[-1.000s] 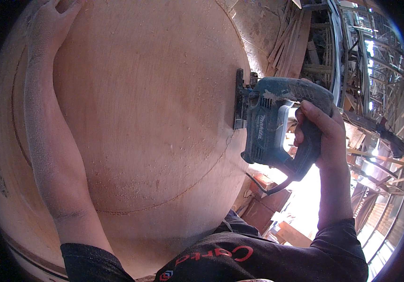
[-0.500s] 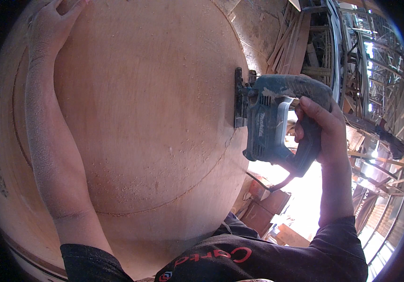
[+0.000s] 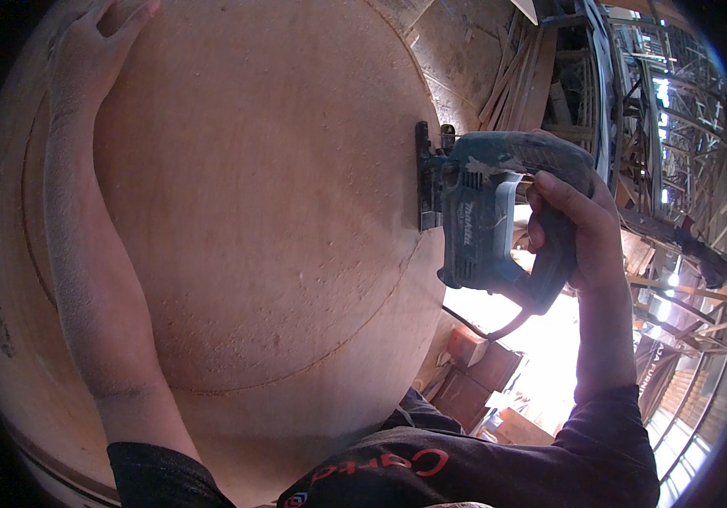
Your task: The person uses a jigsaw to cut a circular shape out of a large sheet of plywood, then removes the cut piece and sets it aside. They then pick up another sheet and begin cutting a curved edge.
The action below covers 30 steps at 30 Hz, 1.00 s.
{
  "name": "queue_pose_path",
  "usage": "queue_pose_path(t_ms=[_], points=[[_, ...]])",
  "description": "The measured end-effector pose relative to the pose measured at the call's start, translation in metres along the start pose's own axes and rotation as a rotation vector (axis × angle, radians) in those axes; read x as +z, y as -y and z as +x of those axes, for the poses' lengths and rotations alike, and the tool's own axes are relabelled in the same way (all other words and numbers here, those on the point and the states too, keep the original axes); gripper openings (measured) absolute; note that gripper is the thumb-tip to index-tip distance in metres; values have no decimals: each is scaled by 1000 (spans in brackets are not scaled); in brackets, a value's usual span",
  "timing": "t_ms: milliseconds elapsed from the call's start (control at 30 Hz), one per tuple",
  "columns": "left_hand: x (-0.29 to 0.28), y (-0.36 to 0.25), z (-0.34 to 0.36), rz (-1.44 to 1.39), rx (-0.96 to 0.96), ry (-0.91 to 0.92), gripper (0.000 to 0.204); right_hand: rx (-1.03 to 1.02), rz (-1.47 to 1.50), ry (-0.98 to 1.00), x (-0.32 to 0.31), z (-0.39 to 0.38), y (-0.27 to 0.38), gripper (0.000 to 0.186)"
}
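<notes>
A large pale wooden board (image 3: 253,212) fills the left and middle, with fine sawdust scattered over it. A thin curved cut line runs round it. My right hand (image 3: 590,216) is wrapped round the rear handle of a dark teal jigsaw (image 3: 473,229). The jigsaw's flat base meets the board at its right side, on the curved line; its blade is hidden. My left arm stretches along the board's left side. At the far left my left hand (image 3: 84,59) rests on the wood, thumb spread from the fingers, whose tips are partly cut off by the picture's edge.
From the jigsaw a power cord (image 3: 506,328) hangs down. Planks and wood strips (image 3: 523,80) lean at the far right, beside racks of timber (image 3: 689,161). Below, right of the board, lie reddish-brown boxes (image 3: 469,385) in bright light.
The jigsaw and my right hand have shifted very slightly left in the picture, along with the board's edge. My left hand stays in about the same place.
</notes>
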State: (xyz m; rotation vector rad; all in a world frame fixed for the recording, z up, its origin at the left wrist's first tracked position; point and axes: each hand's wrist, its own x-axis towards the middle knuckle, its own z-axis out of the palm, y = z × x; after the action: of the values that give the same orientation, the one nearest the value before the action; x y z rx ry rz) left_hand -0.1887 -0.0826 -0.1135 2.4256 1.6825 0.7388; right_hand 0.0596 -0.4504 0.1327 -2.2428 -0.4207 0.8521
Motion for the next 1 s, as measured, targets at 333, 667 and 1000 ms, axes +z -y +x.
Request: queue_pose_path(t_ms=[333,667,1000], points=[[-8,1,-4,-19,32,4,94,-37,13,27,0,3,0,46],[-2,3,-9,7,59,-37,94,-55,2,30,-3,7,-4,48],[-3,-1,-19,7,-1,27,95,-74,-14,84,-6,13,-8,48]])
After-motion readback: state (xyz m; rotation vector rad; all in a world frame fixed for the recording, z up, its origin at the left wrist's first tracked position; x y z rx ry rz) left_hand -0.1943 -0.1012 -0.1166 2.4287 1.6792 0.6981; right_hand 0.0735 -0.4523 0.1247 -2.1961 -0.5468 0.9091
